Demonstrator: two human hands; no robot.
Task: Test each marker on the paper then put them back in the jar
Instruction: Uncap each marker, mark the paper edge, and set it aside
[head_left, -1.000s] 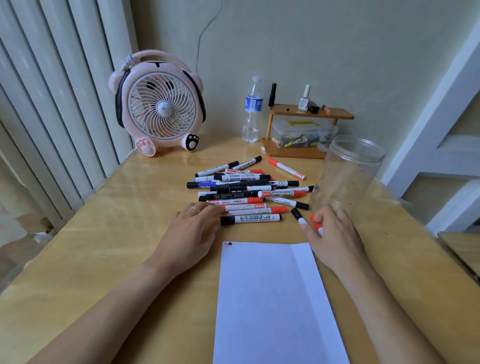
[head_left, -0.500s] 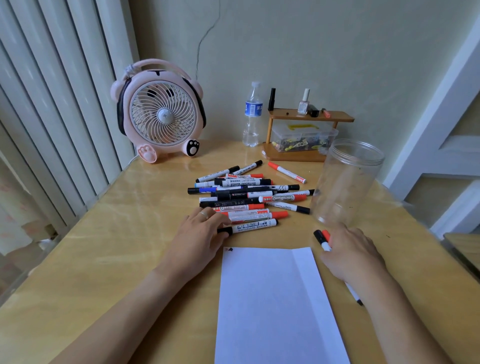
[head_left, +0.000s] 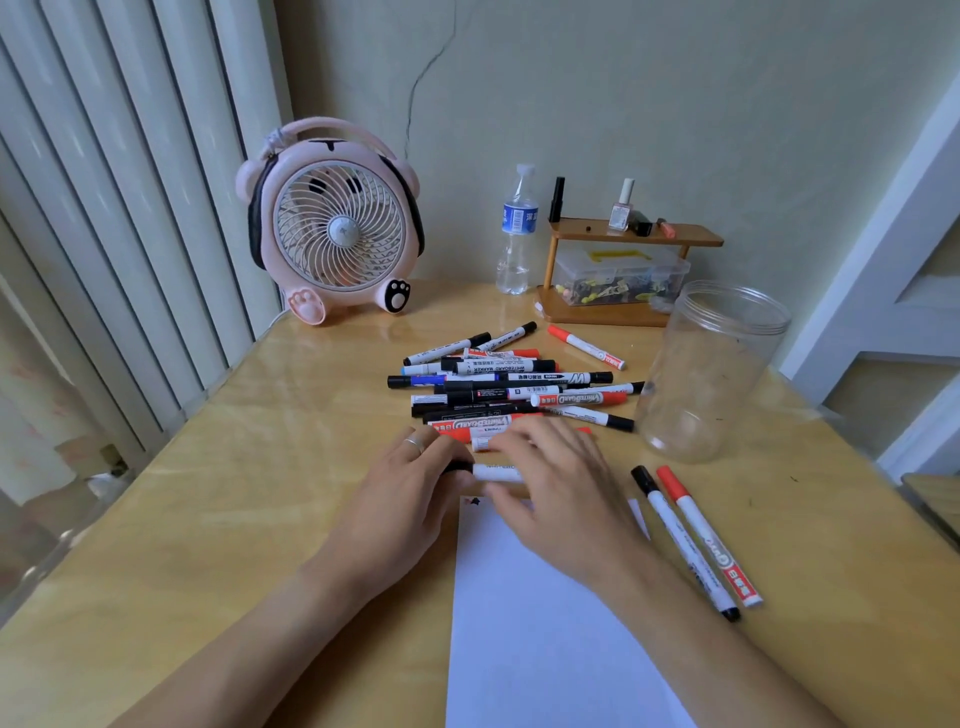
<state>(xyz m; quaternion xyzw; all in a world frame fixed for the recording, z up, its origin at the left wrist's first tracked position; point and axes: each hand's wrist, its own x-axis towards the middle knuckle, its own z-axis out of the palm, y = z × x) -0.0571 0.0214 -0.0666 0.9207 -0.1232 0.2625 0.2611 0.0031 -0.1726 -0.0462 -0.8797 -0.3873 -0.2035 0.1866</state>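
Near the middle of the frame, both hands meet on one marker (head_left: 496, 473) just above the paper (head_left: 545, 623), left hand (head_left: 410, 499) pinching its black cap and right hand (head_left: 556, 488) curled on its body, likely to open it, with the jar (head_left: 711, 374) empty at right.

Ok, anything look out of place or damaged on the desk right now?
Only the wall: a thin crack runs up it behind the pink fan. The markers lie piled loose and the jar stands upright and empty, as the job expects.
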